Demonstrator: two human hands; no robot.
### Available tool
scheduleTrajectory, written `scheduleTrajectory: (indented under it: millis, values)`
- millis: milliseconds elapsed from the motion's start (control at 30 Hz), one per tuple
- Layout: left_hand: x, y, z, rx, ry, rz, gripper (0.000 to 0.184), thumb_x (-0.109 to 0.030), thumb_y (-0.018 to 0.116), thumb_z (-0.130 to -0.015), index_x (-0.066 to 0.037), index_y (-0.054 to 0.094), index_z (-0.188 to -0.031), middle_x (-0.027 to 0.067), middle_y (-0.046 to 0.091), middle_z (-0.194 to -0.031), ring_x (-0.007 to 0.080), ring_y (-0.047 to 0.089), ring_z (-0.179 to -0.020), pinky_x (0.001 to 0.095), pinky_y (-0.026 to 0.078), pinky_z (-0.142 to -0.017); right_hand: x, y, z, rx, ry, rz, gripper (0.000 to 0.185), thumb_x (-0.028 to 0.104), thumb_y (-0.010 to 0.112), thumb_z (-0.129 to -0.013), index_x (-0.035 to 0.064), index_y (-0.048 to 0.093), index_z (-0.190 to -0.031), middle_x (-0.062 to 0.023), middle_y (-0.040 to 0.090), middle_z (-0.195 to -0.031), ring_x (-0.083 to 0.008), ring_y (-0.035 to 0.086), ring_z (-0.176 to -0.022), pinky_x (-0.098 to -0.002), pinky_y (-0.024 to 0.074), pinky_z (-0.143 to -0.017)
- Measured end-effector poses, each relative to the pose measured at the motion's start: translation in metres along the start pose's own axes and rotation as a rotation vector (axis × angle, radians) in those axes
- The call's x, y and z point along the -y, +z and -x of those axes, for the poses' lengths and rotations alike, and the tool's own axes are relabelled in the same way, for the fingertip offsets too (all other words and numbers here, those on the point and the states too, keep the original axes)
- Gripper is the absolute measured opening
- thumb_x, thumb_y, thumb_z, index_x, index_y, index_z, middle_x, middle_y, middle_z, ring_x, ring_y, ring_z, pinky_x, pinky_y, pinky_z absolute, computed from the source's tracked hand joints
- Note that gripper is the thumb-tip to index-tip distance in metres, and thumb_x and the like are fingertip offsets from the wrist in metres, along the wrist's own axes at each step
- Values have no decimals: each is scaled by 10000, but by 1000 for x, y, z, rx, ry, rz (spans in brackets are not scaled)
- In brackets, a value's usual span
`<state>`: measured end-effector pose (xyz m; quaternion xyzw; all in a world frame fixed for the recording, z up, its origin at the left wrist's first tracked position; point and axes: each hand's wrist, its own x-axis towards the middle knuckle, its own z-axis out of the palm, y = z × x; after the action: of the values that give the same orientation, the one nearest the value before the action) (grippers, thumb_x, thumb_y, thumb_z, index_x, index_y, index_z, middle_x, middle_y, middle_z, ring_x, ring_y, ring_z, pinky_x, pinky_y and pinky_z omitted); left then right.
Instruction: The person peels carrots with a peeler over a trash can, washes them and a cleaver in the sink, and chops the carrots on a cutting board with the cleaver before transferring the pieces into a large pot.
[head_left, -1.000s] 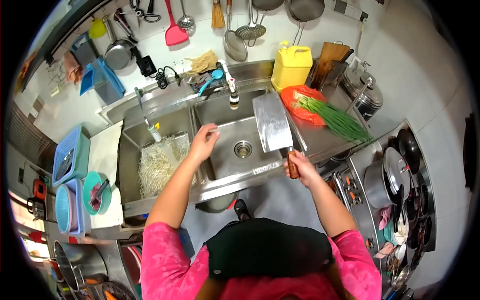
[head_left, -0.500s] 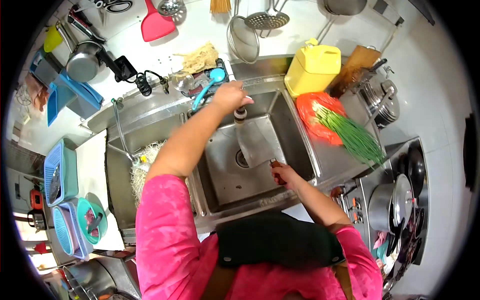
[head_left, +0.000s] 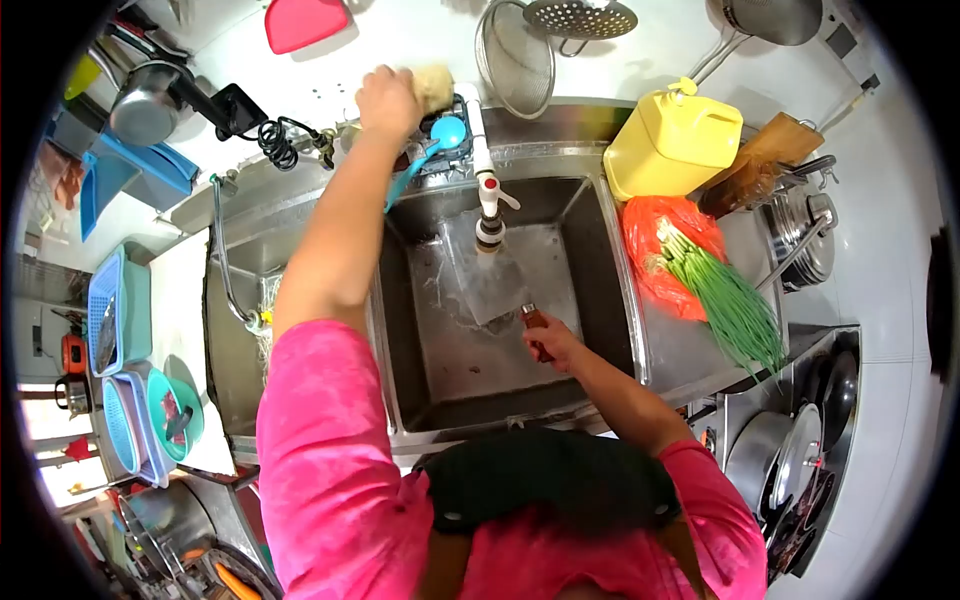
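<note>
Within the right fingers point(head_left: 554, 337) — cleaver handle point(head_left: 535, 319), blade point(head_left: 478, 280) beyond, under tap point(head_left: 489, 203).

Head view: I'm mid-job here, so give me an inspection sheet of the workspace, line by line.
Surface: metal sink basin, wet, small dark bits on its floor.
Job's things: cleaver, blade below the faucet; tan scrubber behind the sink. Whether water is flowing is unclear.
Clutter: yellow jug, red plastic bag and green onions right of the basin; blue ladle at the back rim.
Hands: right hand grips the cleaver's handle; left hand at the scrubber, grip unclear.
Cables: coiled black cord by the wall.
Surroundings: red spatula and wire strainer on the wall.
</note>
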<state>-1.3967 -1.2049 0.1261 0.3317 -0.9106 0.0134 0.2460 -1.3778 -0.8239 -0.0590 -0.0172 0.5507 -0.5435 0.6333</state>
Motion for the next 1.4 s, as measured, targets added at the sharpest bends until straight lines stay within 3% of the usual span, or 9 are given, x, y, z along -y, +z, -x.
scheduleTrajectory:
  millis: [100,233,333,633,700,867,1033,1200,1400]
  values:
    - [12,-40,44,-484,162,282,368,-134,618,-656,7,516,-980,192,507,-987,353,484,-947,430,395,-825,1,-7,-1,-13,-9,47,307,70,569,-765,85,452,-1049,-23,476,-632,-110,466,-465,-252,373,-421]
    - [-16,-34,200,-192,-263,860,373,-78,605,-671,1,479,-1014,165,536,-941,315,536,-881,394,442,-769,5,-6,-2,-30,11,94,273,60,565,-755,79,452,-1003,-24,470,-625,-112,465,-466,-257,372,-417]
    - [-51,39,283,65,111,669,249,-47,613,-664,-50,571,-909,141,538,-923,311,502,-891,379,414,-789,3,1,3,-12,29,138,271,54,564,-745,74,449,-990,-25,470,-631,-114,466,-470,-264,373,-415]
    - [-38,92,231,61,-182,284,112,-42,579,-710,-57,598,-819,113,508,-840,289,493,-798,372,424,-679,-8,13,26,20,14,111,267,72,585,-720,84,442,-946,-29,468,-636,-122,456,-452,-278,367,-398]
    - [-45,105,263,397,-227,650,115,-95,588,-711,-60,596,-820,121,523,-840,306,516,-808,392,428,-669,4,12,22,-9,27,75,261,71,576,-726,86,440,-948,-28,475,-640,-119,471,-469,-271,377,-406]
    - [-90,45,336,213,92,761,158,3,562,-714,-18,584,-869,135,528,-803,283,541,-753,335,435,-632,27,-6,11,-31,-46,29,308,69,567,-728,91,441,-1008,-32,490,-667,-128,497,-507,-274,411,-434]
    - [-62,39,348,281,-250,793,212,-38,546,-772,-13,574,-981,139,536,-901,300,525,-856,324,422,-755,37,-2,18,43,-109,-126,362,94,581,-726,96,440,-1059,-49,530,-728,-151,540,-572,-289,436,-456]
    - [-83,38,300,176,-233,720,271,-118,572,-768,-50,548,-1029,159,506,-945,339,533,-886,384,445,-755,21,-8,0,-393,-216,1417,363,66,563,-717,87,465,-1066,-149,595,-829,-267,601,-668,-372,475,-577]
    - [-59,90,271,333,-385,430,266,-214,619,-751,-113,584,-994,150,553,-954,326,570,-849,395,466,-746,23,-9,13,-375,-691,1663,238,97,542,-736,123,496,-969,-105,579,-760,-298,593,-686,-411,463,-591]
